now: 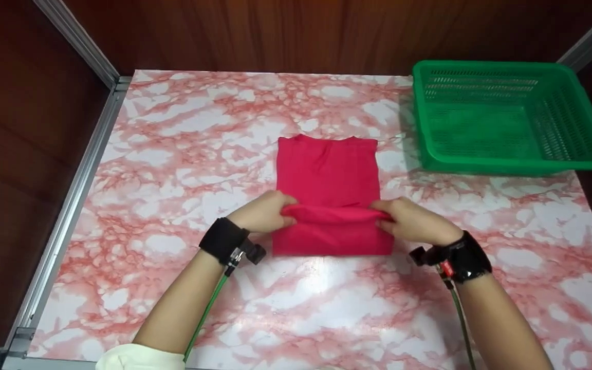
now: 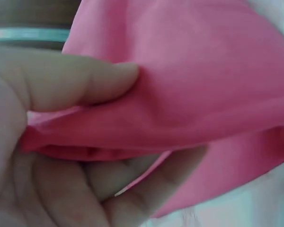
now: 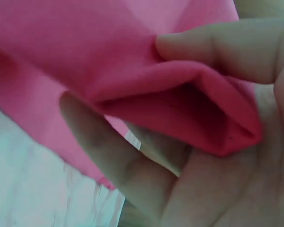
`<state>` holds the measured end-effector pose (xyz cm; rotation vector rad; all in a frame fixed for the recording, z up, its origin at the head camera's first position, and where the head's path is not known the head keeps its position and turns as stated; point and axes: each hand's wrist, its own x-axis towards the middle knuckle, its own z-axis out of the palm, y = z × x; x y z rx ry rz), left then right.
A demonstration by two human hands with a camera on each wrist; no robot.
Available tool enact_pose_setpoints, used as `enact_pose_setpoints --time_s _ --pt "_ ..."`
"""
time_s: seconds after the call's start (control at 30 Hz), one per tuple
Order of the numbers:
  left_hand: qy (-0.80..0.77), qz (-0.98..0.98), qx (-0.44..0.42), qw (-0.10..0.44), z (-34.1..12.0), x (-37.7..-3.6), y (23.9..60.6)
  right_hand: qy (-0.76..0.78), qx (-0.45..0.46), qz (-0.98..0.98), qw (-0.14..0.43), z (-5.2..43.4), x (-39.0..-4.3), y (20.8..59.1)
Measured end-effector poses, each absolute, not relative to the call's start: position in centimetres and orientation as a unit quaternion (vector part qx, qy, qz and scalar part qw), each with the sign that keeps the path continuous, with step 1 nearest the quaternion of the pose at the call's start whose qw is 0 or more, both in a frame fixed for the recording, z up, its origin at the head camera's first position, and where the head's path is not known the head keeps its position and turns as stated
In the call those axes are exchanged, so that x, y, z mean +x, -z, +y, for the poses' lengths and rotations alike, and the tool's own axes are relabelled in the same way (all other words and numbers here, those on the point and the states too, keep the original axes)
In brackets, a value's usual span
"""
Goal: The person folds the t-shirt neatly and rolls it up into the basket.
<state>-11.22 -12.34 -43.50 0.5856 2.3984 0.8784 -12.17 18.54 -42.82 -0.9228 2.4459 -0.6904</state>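
A red, partly folded garment (image 1: 328,172) that looks like a shirt lies in the middle of the table, its far edge uneven like a collar. My left hand (image 1: 265,211) pinches the left end of a raised fold across it. At the opposite end of that fold, my right hand (image 1: 413,220) pinches the cloth in the same way. In the left wrist view the thumb (image 2: 109,82) presses on top of the cloth with fingers beneath. The right wrist view shows the rolled layers (image 3: 180,109) between thumb and fingers. The fold hides part of the cloth under it.
A green plastic basket (image 1: 496,165) with slotted walls stands at the table's far right corner. The red-and-white marbled table (image 1: 183,154) is bordered by brown wooden panels (image 1: 275,36) and a metal rail (image 1: 77,195) on the left. Green cables (image 1: 207,311) run along both forearms.
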Motion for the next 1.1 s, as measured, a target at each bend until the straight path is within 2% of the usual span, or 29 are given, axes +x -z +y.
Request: enact_pose_setpoints --time_s 0.27,0.5,0.57,0.67,0.9,1.1 --pt "-0.360 0.907 0.152 0.161 -12.5 -12.3 45.8 0.262 -0.287 0.909 0.151 18.1 -14.2 44.5" --pt "-0.329 0.938 0.107 0.033 -12.1 -11.6 48.0 0.264 -0.255 0.930 0.024 17.7 -13.7 46.8" --pt "-0.304 0.946 0.113 0.007 -11.9 -10.9 48.5 0.252 -0.260 0.932 0.003 17.6 -12.9 47.2" --pt "-0.269 0.952 0.148 0.000 -11.3 -9.6 49.1 0.230 -0.281 0.932 -0.002 17.5 -11.5 47.6" --pt "-0.184 0.948 0.256 0.038 -10.3 -6.6 49.9 0.172 -0.345 0.923 0.007 16.9 -8.5 48.8" --pt "-0.110 0.951 0.287 0.045 -9.9 -5.0 50.4 0.131 -0.367 0.921 0.016 16.6 -7.2 49.6"
